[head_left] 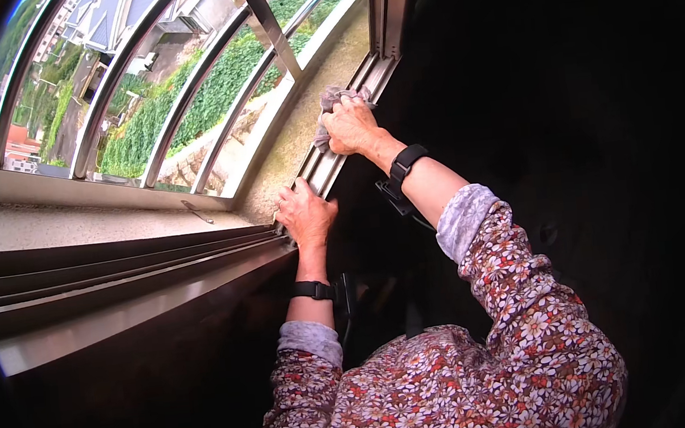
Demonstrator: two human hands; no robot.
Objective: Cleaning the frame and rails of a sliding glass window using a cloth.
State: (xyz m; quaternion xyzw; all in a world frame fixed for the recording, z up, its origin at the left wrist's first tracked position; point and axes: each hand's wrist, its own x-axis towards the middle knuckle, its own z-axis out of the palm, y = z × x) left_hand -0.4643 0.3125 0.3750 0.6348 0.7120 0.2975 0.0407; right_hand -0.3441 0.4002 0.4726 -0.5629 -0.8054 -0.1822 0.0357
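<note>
My right hand [352, 124] presses a crumpled greyish cloth [332, 97] onto the metal window track [325, 169]. Folds of the cloth stick out around my fingers on both sides. Lower down, my left hand [306, 212] lies over the near end of the same track, beside the corner of the frame. Its fingers bend over the outer side and its thumb points right; the fingertips are hidden, so whether it grips anything does not show. Black straps circle both wrists, each with a small dark device.
Beyond the track runs a rough, stained outer ledge [279, 158]. Curved metal bars [102, 82] stand outside, with greenery and buildings below. A grooved side frame [134, 272] extends left from the corner; another upright frame [389, 11] rises at the far end. The room side is dark.
</note>
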